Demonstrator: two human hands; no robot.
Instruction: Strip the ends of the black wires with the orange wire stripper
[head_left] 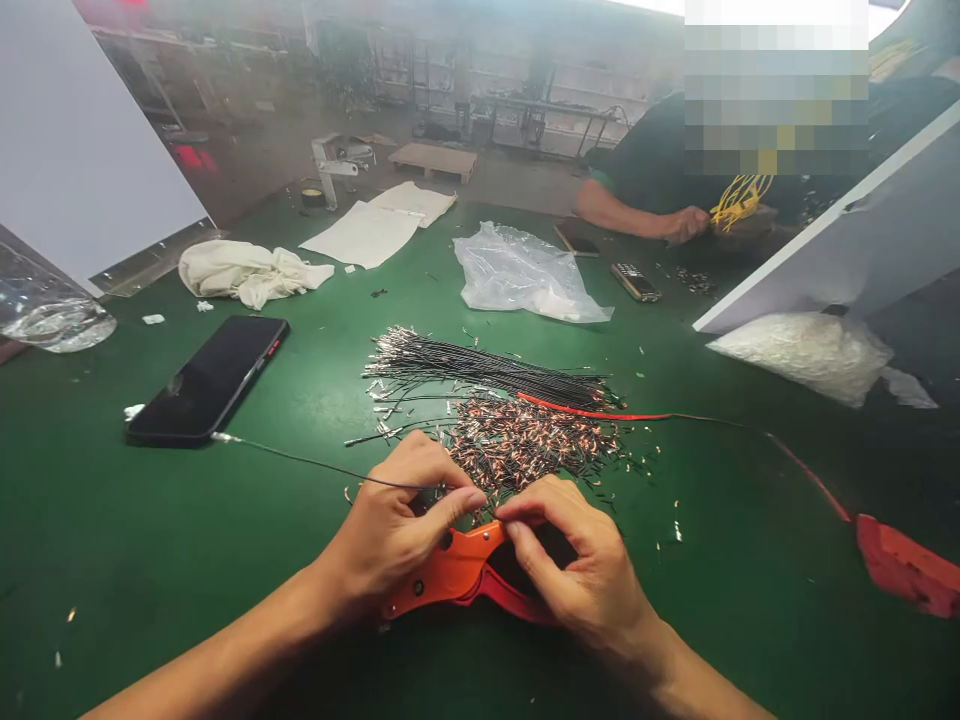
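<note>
My left hand (409, 525) is closed, with a thin black wire (322, 464) between thumb and forefinger. A pale metal end of this wire sticks out to the left near the phone. Close beside it, my right hand (577, 550) pinches at the wire's other end; the tip itself is hidden by the fingers. Beneath both hands lies an orange and red hand tool (450, 572), apparently a wire stripper, partly covered. Just beyond my fingers spreads a pile of short wire offcuts (525, 435) with copper showing. Behind that lies a bundle of black wires (495, 362) with metal ends.
A black phone (210, 380) lies on the green table (285, 560) at left. Farther back are a white cloth (247, 270), paper sheets (375, 228) and a plastic bag (525, 275). A red tool (907, 565) is at right. Across the table, a person's hand (686, 225) holds yellow wires.
</note>
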